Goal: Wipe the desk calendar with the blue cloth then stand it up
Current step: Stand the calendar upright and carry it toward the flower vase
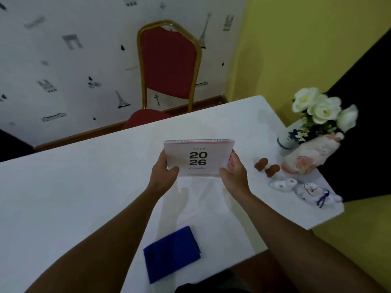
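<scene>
White desk calendar (198, 158) gripped by both hands — left hand (166, 173), right hand (234, 172) — fingers pinching its lower corners.

a red chair (169, 66) with a gold frame stands at the far side of the white desk (74, 176), before a wall papered with small tower and bicycle prints. along the desk's right edge stand a blue-and-white vase (286, 140) of white flowers (321, 108), a pale figurine with pink blossoms (309, 157), two brown mushroom shapes (267, 167), and two white-and-blue ceramic animals (304, 190). the right wall is yellow.
</scene>
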`<state>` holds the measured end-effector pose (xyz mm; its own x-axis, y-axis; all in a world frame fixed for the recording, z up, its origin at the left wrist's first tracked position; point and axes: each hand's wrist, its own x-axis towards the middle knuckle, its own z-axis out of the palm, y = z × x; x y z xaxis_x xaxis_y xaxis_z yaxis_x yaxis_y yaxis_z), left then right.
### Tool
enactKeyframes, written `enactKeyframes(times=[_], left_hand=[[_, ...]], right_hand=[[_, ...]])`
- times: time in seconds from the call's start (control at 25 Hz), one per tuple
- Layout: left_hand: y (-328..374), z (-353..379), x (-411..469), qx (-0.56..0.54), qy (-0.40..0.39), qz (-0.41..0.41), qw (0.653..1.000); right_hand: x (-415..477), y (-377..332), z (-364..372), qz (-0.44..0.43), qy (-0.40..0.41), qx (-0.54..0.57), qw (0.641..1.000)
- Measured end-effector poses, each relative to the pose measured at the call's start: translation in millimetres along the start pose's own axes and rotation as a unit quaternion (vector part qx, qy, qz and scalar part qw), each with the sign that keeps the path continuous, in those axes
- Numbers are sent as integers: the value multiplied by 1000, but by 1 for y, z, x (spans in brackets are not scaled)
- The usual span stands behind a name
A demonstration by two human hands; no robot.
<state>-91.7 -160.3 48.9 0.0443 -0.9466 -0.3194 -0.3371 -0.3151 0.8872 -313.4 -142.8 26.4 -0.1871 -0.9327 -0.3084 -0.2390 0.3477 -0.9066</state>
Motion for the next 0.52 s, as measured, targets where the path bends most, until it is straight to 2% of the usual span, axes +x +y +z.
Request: enactKeyframes(times=[0.28,0.52], left_hand=[[67,86,64,13,-80,16,997],[88,134,102,28,-116,17,993]], right_hand=[[47,-8,-82,35,111,4,993],[74,8,-114,42,149,35,987]])
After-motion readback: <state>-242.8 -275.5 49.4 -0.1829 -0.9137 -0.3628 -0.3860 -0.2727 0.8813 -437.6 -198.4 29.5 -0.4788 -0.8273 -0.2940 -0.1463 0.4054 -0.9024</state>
